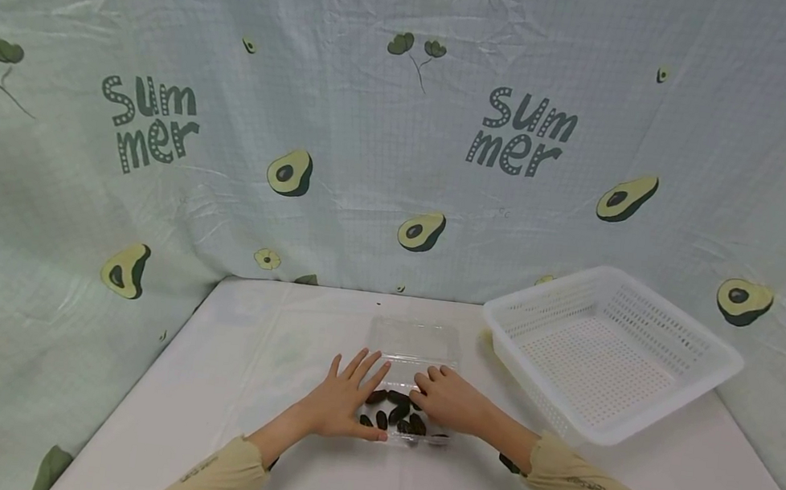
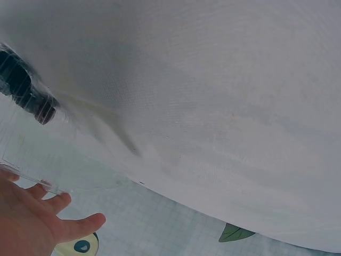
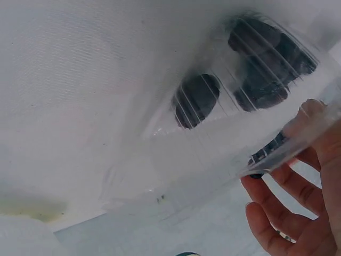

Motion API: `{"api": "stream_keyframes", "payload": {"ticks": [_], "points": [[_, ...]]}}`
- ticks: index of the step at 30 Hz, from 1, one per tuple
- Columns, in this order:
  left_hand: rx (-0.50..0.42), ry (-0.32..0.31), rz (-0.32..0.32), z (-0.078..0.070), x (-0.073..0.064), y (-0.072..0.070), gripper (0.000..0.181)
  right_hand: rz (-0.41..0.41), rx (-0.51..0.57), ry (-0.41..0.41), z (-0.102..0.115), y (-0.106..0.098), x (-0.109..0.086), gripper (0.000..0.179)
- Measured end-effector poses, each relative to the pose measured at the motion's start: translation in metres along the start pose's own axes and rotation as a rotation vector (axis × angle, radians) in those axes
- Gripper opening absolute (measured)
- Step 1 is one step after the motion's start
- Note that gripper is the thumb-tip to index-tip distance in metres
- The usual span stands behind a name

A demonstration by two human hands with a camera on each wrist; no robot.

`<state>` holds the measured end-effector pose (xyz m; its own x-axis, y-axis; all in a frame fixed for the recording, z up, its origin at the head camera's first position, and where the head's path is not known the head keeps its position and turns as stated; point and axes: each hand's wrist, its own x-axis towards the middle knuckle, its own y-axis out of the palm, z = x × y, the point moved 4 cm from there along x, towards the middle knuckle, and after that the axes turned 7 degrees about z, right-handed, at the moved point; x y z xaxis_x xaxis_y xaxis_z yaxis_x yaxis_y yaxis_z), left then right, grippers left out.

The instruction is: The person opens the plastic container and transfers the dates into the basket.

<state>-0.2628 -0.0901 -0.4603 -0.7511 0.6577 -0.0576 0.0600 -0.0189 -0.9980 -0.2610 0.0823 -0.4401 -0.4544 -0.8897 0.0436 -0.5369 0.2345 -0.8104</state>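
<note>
A clear plastic clamshell box (image 1: 393,372) lies on the table, its lid (image 1: 414,340) folded back to the far side. Several dark, oval fruits that look like dates (image 1: 399,413) are spread over its bottom. My left hand (image 1: 342,401) rests along the box's left side with fingers spread and the thumb at the near rim. Over the right part of the box, my right hand (image 1: 455,402) has curled fingers. The right wrist view shows a dark date (image 3: 269,148) between the thumb and fingers of that hand, partly hidden by the plastic wall.
A white perforated plastic basket (image 1: 612,367) stands at the right, behind my right forearm. Beneath that forearm a dark item (image 1: 510,463) shows on the white table (image 1: 263,360). A curtain (image 1: 348,127) printed with avocados hangs behind.
</note>
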Motion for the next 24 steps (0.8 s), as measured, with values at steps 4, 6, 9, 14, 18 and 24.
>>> {"api": "stream_keyframes", "payload": {"ticks": [4, 6, 9, 14, 18, 24], "points": [[-0.006, -0.002, -0.002, 0.0, 0.0, 0.0, 0.101, -0.06, -0.039, 0.006, -0.001, -0.012, -0.008, 0.012], [-0.004, -0.006, -0.002, 0.0, 0.0, 0.001, 0.101, -0.088, -0.056, 0.009, -0.003, -0.018, -0.011, 0.012], [-0.004, -0.01, 0.003, 0.0, 0.0, 0.001, 0.101, -0.117, -0.08, 0.022, -0.007, -0.027, -0.018, 0.016], [-0.003, -0.008, 0.002, 0.0, 0.0, 0.001, 0.101, -0.11, -0.109, 0.051, -0.017, -0.041, -0.031, 0.033], [0.003, 0.001, -0.011, 0.0, 0.0, 0.0, 0.102, -0.136, -0.125, 0.055, -0.028, -0.054, -0.041, 0.031], [-0.016, 0.018, -0.024, 0.0, 0.0, 0.001, 0.102, -0.158, -0.109, 0.058, -0.049, -0.067, -0.057, 0.027]]}}
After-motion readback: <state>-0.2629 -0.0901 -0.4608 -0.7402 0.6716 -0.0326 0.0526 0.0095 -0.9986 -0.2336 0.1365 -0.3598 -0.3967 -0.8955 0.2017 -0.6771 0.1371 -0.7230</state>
